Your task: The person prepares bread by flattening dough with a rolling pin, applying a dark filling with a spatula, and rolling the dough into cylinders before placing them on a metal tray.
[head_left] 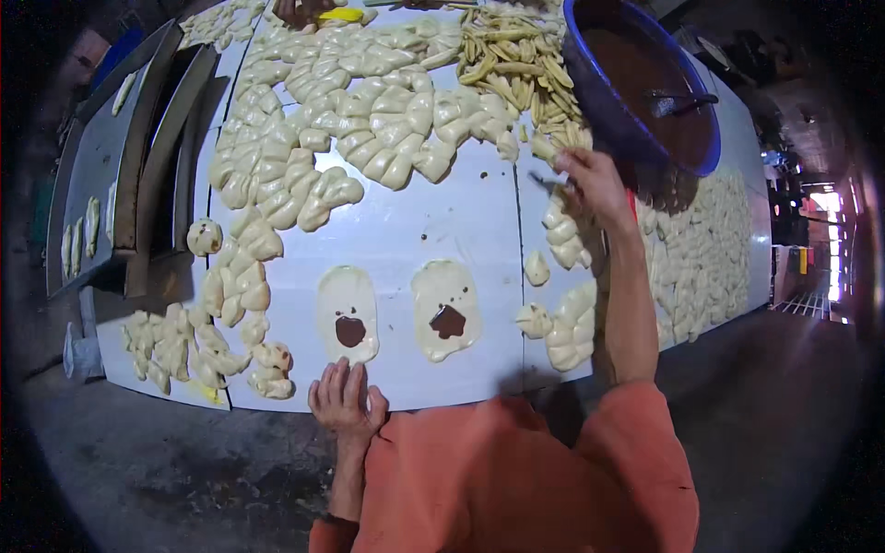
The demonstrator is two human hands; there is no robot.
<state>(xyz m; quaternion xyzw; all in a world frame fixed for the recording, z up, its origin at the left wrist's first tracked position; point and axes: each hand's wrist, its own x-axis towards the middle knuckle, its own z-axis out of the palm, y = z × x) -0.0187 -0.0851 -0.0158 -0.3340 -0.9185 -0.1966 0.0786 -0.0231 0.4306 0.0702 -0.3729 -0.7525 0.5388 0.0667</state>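
My right hand (590, 180) seems to pinch a pale-yellow strip (543, 147), far right; my left hand (348, 401), loosely spread, could smear the glossy brown filling (350, 332) on the left cream dough oval (346, 288) by sliding forward.

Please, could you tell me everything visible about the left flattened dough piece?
This flattened dough piece is a pale, soft-looking, long oval, flat on the white table. A dark brown patch sits toward its near end, with small brown spots beyond. The left hand has its fingertips by that end; contact is unclear.
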